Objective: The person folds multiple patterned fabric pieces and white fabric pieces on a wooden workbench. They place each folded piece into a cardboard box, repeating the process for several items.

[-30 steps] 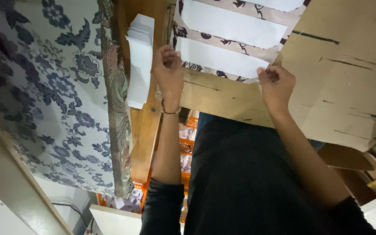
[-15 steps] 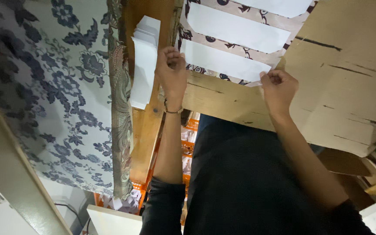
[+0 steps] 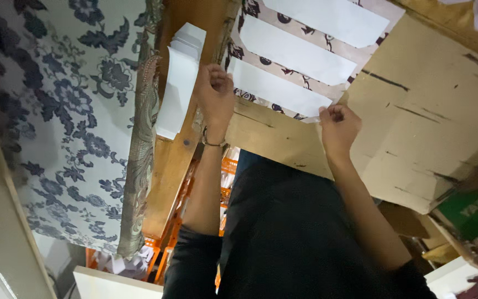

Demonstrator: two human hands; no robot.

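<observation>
White paper strip (image 3: 276,88) slants lower-right, both ends pinched by left hand (image 3: 215,93) and right hand (image 3: 337,126); seemingly unmoved.

Both hands up at the bench edge. Left hand (image 3: 215,91) curled at the near-left end of the nearest white paper strip (image 3: 278,88), fingers closed on it; thin bracelet (image 3: 212,144) on that wrist. Right hand (image 3: 337,124) pinches the strip's other end, right where it meets the pale worn board (image 3: 432,111). Two more white strips (image 3: 297,51) lie parallel beyond, on patterned paper. Stack of white strips (image 3: 179,83) sits just left of the left hand on a wooden plank (image 3: 172,166). Blue floral fabric (image 3: 67,122) further left. Orange crate (image 3: 228,166) below.
</observation>
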